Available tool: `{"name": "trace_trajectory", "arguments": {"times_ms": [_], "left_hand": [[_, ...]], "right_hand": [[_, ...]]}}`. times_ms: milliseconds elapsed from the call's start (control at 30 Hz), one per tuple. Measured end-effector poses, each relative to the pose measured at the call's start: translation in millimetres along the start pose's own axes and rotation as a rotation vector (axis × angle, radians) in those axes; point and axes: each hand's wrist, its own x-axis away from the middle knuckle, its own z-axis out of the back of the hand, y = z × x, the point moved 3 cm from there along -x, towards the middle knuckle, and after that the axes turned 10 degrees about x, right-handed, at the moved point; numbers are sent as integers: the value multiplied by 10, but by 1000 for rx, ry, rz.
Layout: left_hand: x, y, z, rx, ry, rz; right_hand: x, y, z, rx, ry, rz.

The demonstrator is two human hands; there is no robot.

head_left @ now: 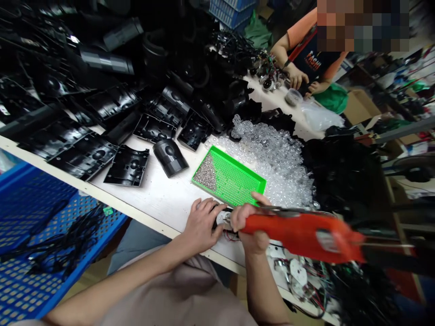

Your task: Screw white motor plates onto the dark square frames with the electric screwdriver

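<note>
My right hand [249, 222] is closed round a red electric screwdriver [292, 235], which lies nearly level and blurs toward its right end. Its tip points left at a small assembly with a white round plate [223, 218] in a dark casing. Pressed over the left side of that assembly, my left hand [204, 225] grips it against the table edge, hiding much of it. Just beyond both hands sits a green perforated tray [234, 179], with small metal screws [206, 174] heaped in its left corner.
Black plastic shells [129, 165] cover the table's left side. Clear plastic parts [282, 158] are piled behind the tray. Motors with wires [299, 276] lie at right. A blue crate [20, 190] of cables stands below left. Across the table, a co-worker's hands [297, 77] handle parts.
</note>
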Motion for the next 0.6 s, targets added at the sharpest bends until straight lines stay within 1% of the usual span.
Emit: {"name": "trace_trajectory", "arguments": {"times_ms": [67,100,167,267,367,433,533,600], "left_hand": [[0,1,6,-5,-12,-2],[0,2,9,-9,-12,-6],[0,8,11,-20,-1,-17],[-4,20,-6,-36,20,-47],[-14,18,-49,-23,12,-88],[-23,2,-75,-10,4,-99],[-31,-21,-90,-7,-1,-92],[-33,-21,-85,-10,3,-93]], "right_hand": [[-30,-193,103,-73,60,123],[-38,-250,161,-76,86,156],[-36,-272,262,-54,126,175],[4,-132,333,-47,139,160],[53,55,335,-70,136,120],[69,135,328,-82,139,87],[64,168,312,-88,124,65],[57,153,298,-82,113,76]]}}
